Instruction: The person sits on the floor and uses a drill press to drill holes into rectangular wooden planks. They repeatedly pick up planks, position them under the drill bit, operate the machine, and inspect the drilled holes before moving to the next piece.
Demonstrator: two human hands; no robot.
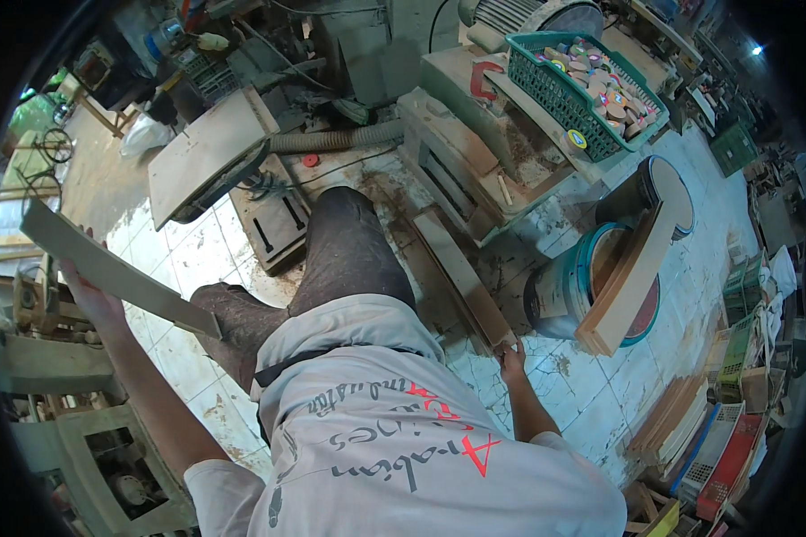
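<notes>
My left hand [94, 294] is out to the left, its fingers wrapped round the far side of a long flat wooden board [125, 273]. That board slants down toward my left knee, its near end by the trouser leg. On the right, my right hand [510, 360] grips the near end of another long wooden board [459, 279]. This one stretches away from me, beside the base of a machine; its underside and what supports it are partly hidden. My right fingers are curled at the board's corner and show only in part.
Several boards [631, 277] lie stacked across buckets [564, 295] at the right. A green basket [591, 148] of small wooden pieces stands on a bench. A tilted machine table [208, 157] is ahead left, with a ribbed hose [336, 138] behind. More planks [672, 421] lean at lower right.
</notes>
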